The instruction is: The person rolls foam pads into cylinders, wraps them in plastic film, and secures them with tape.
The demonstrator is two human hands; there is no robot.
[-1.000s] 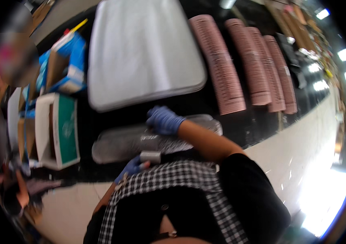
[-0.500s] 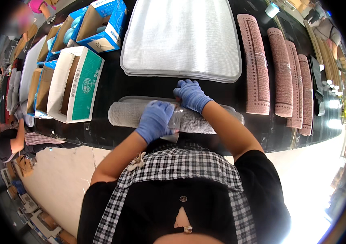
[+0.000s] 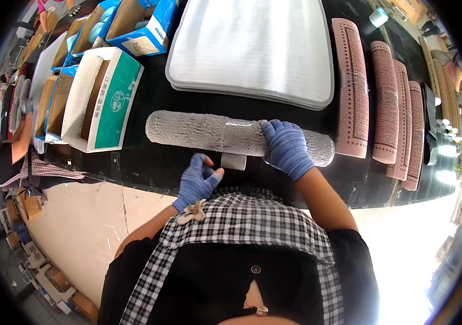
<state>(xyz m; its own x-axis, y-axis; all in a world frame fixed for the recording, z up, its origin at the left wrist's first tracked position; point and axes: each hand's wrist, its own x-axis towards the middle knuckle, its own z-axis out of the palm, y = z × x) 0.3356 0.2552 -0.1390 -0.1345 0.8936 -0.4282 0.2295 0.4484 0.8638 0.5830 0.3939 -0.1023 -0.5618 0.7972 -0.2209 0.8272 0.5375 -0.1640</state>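
Note:
A grey textured mat, rolled into a cylinder (image 3: 187,130), lies crosswise on the black table before me. A clear shiny band wraps its middle, and a small pale grey flap (image 3: 233,161) sticks out below it toward me. My right hand (image 3: 286,147), in a blue wrapped glove, grips the roll right of the middle, fingers over the top; its thumb is mostly hidden. My left hand (image 3: 199,179), gloved alike with bare fingertips, hovers at the table's near edge left of the flap. Thumb and forefinger are apart, with nothing between them.
A stack of whitish mats (image 3: 250,59) lies beyond the roll. Several pink patterned rolled mats (image 3: 353,92) stand in a row at the right. Left are a white-and-green box (image 3: 117,103) and blue cardboard boxes (image 3: 141,40). Another person (image 3: 8,143) works at the far left.
My left hand has let go of the roll and drawn back toward me. My right hand has moved from behind the roll onto its right part. The roll's band and flap now show.

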